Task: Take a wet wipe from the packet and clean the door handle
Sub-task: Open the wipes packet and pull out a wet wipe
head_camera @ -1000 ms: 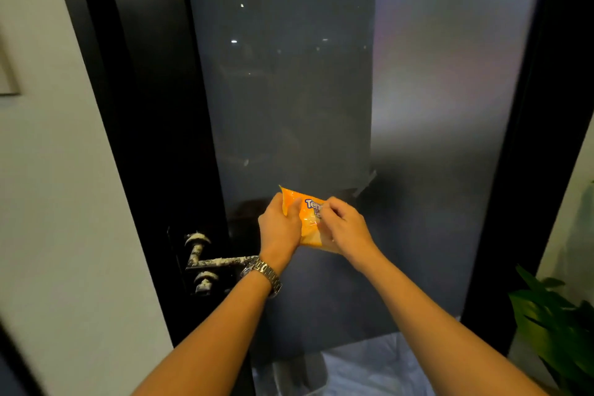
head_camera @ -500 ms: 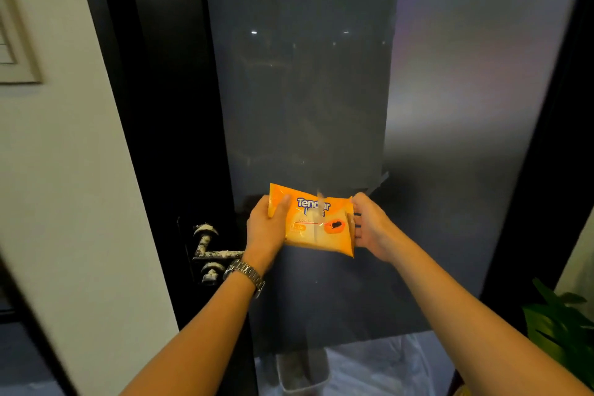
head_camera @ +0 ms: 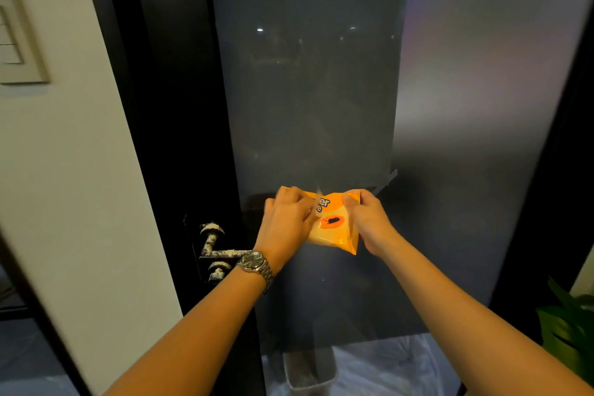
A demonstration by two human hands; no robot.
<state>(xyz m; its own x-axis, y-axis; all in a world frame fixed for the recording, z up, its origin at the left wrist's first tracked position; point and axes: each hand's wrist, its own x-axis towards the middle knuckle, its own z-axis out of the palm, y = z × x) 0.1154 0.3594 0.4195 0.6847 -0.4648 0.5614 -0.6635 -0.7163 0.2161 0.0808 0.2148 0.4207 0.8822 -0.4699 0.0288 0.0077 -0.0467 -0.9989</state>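
An orange wet wipe packet (head_camera: 334,228) is held in front of the dark glass door at about waist height. My right hand (head_camera: 366,219) grips its right end, thumb on the top corner. My left hand (head_camera: 286,219), with a metal watch on the wrist, covers the packet's left part, its fingers curled at the clear label flap on the front. The door handle (head_camera: 221,252), a dark lever speckled with white grime, sits on the black frame just left of my left wrist. No wipe is visible outside the packet.
A white wall with a switch plate (head_camera: 19,38) is on the left. A small bin (head_camera: 310,370) stands on plastic sheeting (head_camera: 392,366) at the foot of the door. Green plant leaves (head_camera: 569,328) show at the lower right.
My left hand has slid from the packet's left edge onto its front, covering part of the printed name. My right hand has kept its grip on the right end.
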